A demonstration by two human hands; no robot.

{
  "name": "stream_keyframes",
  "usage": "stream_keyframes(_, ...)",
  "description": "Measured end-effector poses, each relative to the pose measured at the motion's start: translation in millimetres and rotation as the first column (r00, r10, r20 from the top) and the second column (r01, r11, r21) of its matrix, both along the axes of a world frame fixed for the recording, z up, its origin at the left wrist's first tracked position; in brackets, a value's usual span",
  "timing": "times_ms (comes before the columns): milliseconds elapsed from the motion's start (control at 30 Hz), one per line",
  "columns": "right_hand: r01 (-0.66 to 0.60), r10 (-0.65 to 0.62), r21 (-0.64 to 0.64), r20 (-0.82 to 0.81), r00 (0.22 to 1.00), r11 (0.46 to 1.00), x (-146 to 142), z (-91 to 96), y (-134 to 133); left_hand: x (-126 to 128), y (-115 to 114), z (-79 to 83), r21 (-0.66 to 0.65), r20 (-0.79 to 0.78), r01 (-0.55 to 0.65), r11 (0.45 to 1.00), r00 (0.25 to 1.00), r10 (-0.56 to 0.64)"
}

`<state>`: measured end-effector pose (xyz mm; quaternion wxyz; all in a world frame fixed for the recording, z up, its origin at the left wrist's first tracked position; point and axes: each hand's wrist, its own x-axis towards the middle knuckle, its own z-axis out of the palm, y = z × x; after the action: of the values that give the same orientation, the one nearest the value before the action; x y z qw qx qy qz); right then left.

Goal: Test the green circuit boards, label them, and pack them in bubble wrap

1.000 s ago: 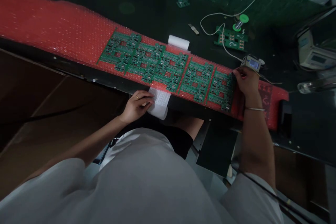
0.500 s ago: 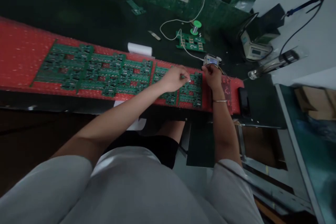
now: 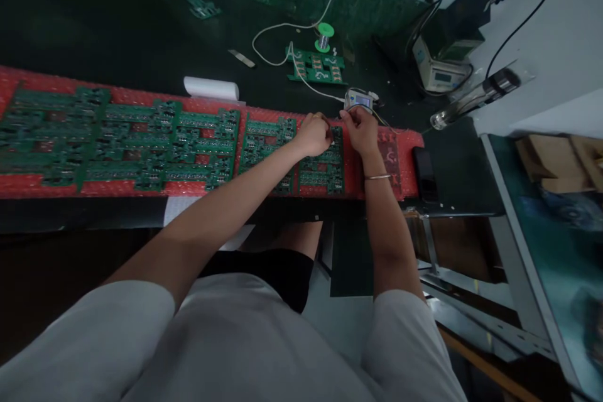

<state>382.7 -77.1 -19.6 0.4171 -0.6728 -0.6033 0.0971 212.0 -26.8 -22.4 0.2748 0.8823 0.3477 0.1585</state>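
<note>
Left hand [image 3: 314,135], fingers bent w/ tips close tog., is over the rightmost populated PCB [image 3: 323,178]; can't tell what, if anything, it grips; right hand [image 3: 362,129], just right of it, has thumb & forefinger nearly pinched, contents unclear; PCB lies on red bubble wrap [image 3: 354,169], partly under left hand; small display unit [image 3: 360,100] just beyond right hand; solder spool [image 3: 324,38] farther off, beyond both.
</note>
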Motion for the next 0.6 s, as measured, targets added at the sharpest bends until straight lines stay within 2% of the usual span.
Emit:
stream_keyframes(133, -0.004, 0.004, 0.024, 0.029, 1.0, 1.0, 1, -0.3, 0, 3, -2, -8.1, 0.102, 0.048, -0.012, 0.995, 0.999, 0.007)
stream_keyframes(267, 0.02, -0.021, 0.025, 0.028, 0.999, 0.999, 2, -6.2, 1, -4, -10, -6.8, 0.16, 0.055, -0.002, 0.987, 0.998, -0.007)
stream_keyframes(400, 0.024, -0.024, 0.011, 0.003, 1.0, 1.0, 2, -6.5, 6, -21, -24, 0.4, 0.241, -0.019, 0.183, 0.953, 0.983, -0.184)
stream_keyframes(500, 0.035, -0.035, -0.006, -0.029, 0.999, 0.999, 3, 11.0, -1, -31, -30, 4.7, 0.268, -0.117, 0.277, 0.923, 0.96, -0.254)
stream_keyframes(600, 0.006, -0.006, 0.004, -0.054, 0.999, 1.0, -1, 37.1, -29, -33, -29, 7.4, 0.226, -0.124, 0.285, 0.931, 0.957, -0.262)
